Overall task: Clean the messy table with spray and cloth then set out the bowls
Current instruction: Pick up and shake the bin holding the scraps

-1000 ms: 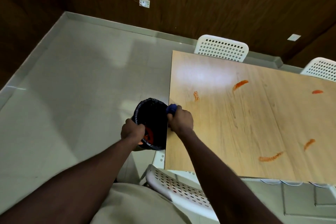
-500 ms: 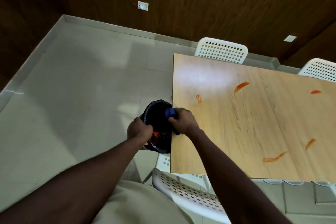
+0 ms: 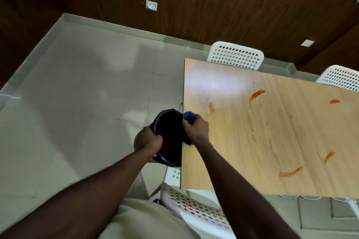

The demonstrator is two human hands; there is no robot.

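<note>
Head view: you look down over both your bare forearms at the left end of a wooden table.
Left hand: your left hand has its fingers curled over the near rim of a black-lined bin and grips it.
Right hand: your right hand is closed round a bunched blue cloth, knuckles up.
Cloth: it lies at the table's left edge, just beside the bin's rim, and bulges out above and below your fist.
Bin: it is tilted towards you and sits against the table's left edge, below the tabletop; its inside is too dark to read.
Table: the table is pale wood grain.
Stains: five orange smears are well apart across the top, the nearest just beyond the cloth.
Chairs: two white perforated chairs stand at the far side and one is at your near side.
Surroundings: pale tiled floor and dark wood-panelled walls.
</note>
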